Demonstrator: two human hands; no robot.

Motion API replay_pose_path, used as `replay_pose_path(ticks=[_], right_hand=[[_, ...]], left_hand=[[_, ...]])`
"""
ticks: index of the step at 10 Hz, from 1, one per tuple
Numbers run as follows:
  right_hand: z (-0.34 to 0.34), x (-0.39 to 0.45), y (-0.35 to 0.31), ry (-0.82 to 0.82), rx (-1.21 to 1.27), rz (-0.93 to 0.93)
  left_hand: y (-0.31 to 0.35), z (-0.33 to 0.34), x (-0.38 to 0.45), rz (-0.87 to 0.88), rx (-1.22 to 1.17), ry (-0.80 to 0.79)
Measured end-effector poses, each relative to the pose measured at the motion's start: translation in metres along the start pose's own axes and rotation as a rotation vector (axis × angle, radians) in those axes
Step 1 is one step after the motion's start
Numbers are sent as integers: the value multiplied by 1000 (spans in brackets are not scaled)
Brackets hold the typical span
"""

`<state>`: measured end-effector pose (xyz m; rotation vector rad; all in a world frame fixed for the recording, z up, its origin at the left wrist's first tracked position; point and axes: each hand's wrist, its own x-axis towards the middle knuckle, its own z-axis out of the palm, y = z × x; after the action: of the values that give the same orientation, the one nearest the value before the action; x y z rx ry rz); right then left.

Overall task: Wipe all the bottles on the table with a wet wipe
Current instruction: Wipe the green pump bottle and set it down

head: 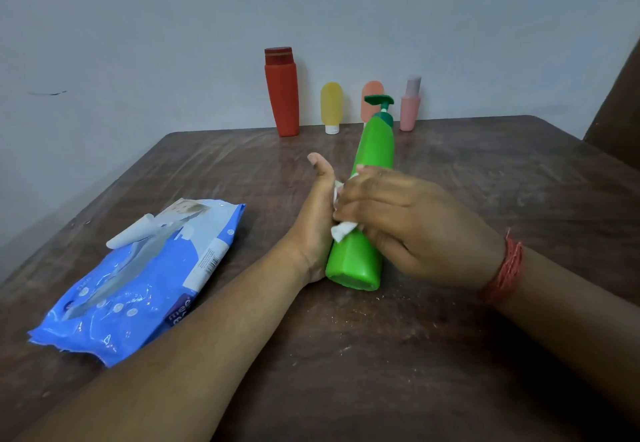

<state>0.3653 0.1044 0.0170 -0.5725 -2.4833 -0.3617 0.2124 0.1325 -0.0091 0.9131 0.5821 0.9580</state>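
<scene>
A green pump bottle (375, 145) is tilted over the table's middle, base toward me and pump pointing away. My left hand (317, 220) holds the bottle from its left side, thumb raised. My right hand (405, 220) is curled over the bottle's middle and presses a white wet wipe (343, 228) against it. Along the far edge stand a red bottle (282, 95), a yellow tube (331, 107), an orange tube (372, 90) partly hidden behind the pump, and a pink bottle (410, 107).
A blue wet-wipe pack (138, 282) with its flap open lies at the front left on the brown wooden table (502, 171). A grey wall stands right behind the bottles. Part of a dark piece of furniture (620, 105) shows at the right edge.
</scene>
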Motion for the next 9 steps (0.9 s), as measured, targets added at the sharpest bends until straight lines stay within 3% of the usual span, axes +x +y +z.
replay_pose_path(ticks=[2, 3, 4, 5, 6, 8, 9], right_hand=[[-4, -5, -8, -38, 137, -100], [4, -5, -3, 63, 48, -3], [11, -2, 0, 153, 46, 94], [13, -4, -7, 119, 40, 34], [12, -5, -11, 109, -3, -22], [10, -1, -16, 189, -118, -85], [11, -1, -20, 116, -147, -180]], left_hand=[[8, -8, 1, -124, -14, 230], [12, 4, -4, -44, -54, 292], [14, 3, -19, 16, 373, 787], [3, 7, -8, 79, -143, -106], [20, -29, 0, 9, -318, 309], [15, -20, -4, 41, -489, 327], [20, -21, -2, 143, -466, 375]])
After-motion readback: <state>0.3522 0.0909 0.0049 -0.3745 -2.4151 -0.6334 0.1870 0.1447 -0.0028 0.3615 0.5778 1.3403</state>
